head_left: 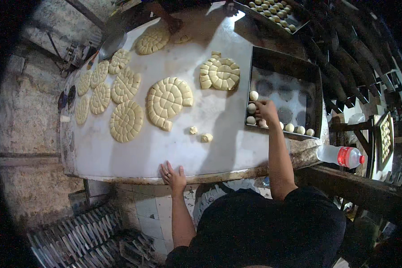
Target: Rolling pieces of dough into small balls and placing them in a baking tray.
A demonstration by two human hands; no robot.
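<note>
My right hand (267, 110) reaches into the near left part of a dark metal baking tray (286, 56). Its fingers are bent together at a round dough ball (252, 108) by the tray's left wall. Another dough ball (253, 95) lies just beyond it, and one (251, 120) sits in the near left corner. More balls line the near wall, partly hidden by my hand and wrist. My left hand (173, 176) rests on the near edge of the white table (174, 154), fingers spread and holding nothing. Two small dough pieces (206, 138) lie between my hands.
Flat spirals of cut dough (169, 100) cover the table's left and middle, with another cut round (220, 73) beside the tray. A plastic bottle (340, 156) lies at the right corner. At the far edge is another person's hand (174, 24). A filled tray (272, 12) stands behind.
</note>
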